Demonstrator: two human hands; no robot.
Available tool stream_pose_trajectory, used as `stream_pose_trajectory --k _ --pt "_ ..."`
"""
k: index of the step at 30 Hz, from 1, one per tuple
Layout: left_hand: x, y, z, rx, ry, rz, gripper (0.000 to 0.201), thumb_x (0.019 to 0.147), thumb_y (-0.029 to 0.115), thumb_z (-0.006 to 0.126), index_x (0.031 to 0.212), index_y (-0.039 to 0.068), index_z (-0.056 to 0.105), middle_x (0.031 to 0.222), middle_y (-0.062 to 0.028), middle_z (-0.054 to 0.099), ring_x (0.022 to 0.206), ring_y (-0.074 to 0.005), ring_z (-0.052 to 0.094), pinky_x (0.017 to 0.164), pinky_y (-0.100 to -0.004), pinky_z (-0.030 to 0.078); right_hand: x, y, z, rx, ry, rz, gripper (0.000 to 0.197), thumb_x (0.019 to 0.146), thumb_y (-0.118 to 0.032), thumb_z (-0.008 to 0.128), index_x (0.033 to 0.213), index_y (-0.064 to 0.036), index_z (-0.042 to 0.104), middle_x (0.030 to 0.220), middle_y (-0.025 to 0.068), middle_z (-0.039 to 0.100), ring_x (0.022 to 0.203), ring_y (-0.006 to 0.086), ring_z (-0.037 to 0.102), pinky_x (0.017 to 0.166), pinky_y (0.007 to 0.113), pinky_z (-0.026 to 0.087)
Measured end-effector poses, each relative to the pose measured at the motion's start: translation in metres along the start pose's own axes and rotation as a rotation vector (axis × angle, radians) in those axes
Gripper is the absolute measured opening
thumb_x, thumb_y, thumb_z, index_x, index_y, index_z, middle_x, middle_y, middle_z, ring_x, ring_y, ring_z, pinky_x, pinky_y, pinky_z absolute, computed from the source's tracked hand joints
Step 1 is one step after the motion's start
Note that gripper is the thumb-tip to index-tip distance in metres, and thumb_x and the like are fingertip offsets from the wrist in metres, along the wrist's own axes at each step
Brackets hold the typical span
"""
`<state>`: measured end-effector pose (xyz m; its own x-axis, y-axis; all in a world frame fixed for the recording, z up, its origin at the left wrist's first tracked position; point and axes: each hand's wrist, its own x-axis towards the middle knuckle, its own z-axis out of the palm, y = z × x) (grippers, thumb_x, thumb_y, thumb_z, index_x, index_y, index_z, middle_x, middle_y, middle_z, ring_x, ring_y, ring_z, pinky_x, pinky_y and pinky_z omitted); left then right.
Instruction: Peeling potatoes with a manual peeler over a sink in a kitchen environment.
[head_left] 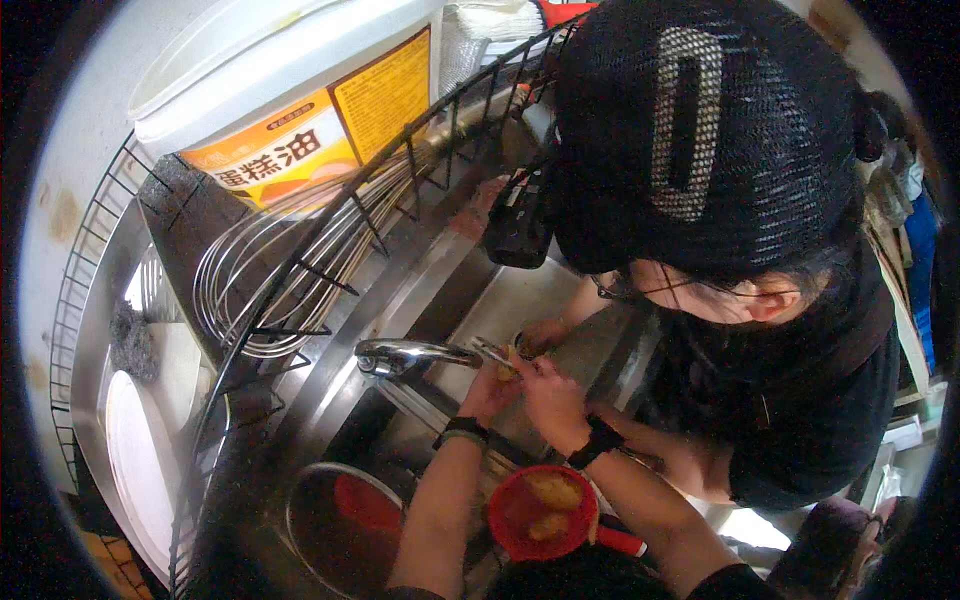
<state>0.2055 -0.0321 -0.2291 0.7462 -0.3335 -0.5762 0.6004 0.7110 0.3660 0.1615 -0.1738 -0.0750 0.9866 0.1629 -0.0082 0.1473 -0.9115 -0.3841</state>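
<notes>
My hands are close together over the sink, just past the tip of the faucet (415,354). My left hand (485,393) is closed round a small yellowish, peeled-looking piece of food (508,372); its kind is too small to make out. In my right hand (552,398) is a slim metal tool (492,350), laid against that piece; its exact kind is unclear. Below my wrists, between my forearms, sits a red strainer (530,505) with a red and black handle, holding knobbly yellow-brown pieces (555,492).
A co-worker in a black cap (700,130) leans in from the right, a hand (543,333) beside mine. A metal pot (305,535) stands left of my forearm. Left of the sink, a black wire rack (262,330) holds a large whisk (250,260) and a white tub (290,75).
</notes>
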Motion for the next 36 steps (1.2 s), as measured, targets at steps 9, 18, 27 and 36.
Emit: stream_pose_trajectory --k 9,18,27,36 --pt "-0.032 0.015 0.019 -0.105 -0.034 0.119 0.02 0.093 0.025 0.046 0.106 0.012 0.055 0.095 -0.0052 0.061 0.088 -0.0244 0.058 0.071 -0.039 0.049 -0.025 0.034 -0.013 0.49 0.004 0.152 0.045 0.083 -0.013 0.06 0.127 -0.0157 0.051 0.111 0.022 0.058 0.093 0.042 0.059 0.08 0.047 0.049" --pt "-0.029 0.033 0.017 -0.085 -0.322 -0.124 0.034 0.091 0.043 0.051 0.101 0.01 0.055 0.09 -0.0074 0.059 0.075 -0.0216 0.057 0.063 -0.033 0.049 -0.046 0.045 0.006 0.662 -0.042 0.189 0.042 0.085 -0.013 0.059 0.126 -0.009 0.051 0.113 0.0224 0.058 0.1 0.0381 0.058 0.087 0.042 0.046" --pt "-0.039 0.037 0.041 0.683 -0.106 0.268 0.053 0.087 0.058 0.05 0.114 0.013 0.051 0.101 -0.0059 0.062 0.09 -0.0196 0.063 0.072 -0.036 0.054 -0.151 0.021 -0.112 -0.069 -0.528 -0.244 0.032 0.082 -0.018 0.056 0.113 -0.0129 0.059 0.094 0.0104 0.062 0.076 0.0296 0.065 0.058 0.042 0.053" --pt "-0.052 0.036 0.057 0.455 -0.091 0.256 0.044 0.084 0.041 0.064 0.114 0.013 0.049 0.101 -0.0053 0.057 0.086 -0.0178 0.059 0.065 -0.0313 0.052 -0.179 0.027 -0.044 -0.079 -0.616 -0.291 0.024 0.081 -0.023 0.056 0.101 -0.0103 0.062 0.09 0.0105 0.062 0.076 0.0307 0.064 0.057 0.042 0.053"
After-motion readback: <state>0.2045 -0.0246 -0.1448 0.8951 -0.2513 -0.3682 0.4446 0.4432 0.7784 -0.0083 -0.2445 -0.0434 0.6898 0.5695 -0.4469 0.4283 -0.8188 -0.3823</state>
